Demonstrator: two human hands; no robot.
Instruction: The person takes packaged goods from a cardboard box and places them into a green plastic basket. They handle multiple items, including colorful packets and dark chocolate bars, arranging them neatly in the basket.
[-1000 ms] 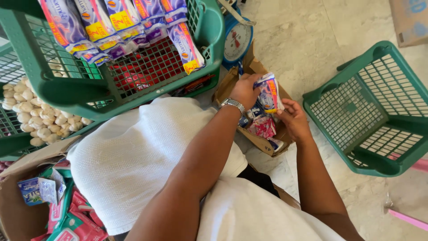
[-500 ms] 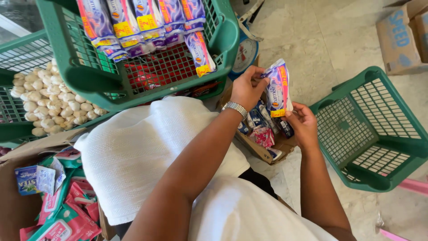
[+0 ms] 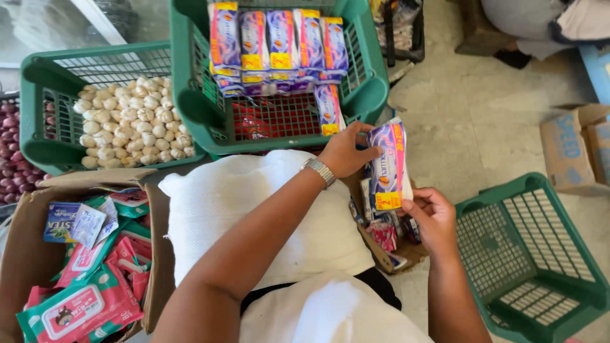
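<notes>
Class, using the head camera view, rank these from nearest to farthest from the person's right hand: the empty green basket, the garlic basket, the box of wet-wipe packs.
Measured from the right hand:
1. Empty green basket, just to its right on the floor.
2. Garlic basket, far across to the upper left.
3. Box of wet-wipe packs, at the lower left edge.
The last two are close; the garlic's nearer rim edges ahead.

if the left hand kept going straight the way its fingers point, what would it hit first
The left hand holds the top of a purple packet, fingers pointing up and right. Past the packet, the first thing looks to be the front rim of the green basket of packets, though depth is unclear.
</notes>
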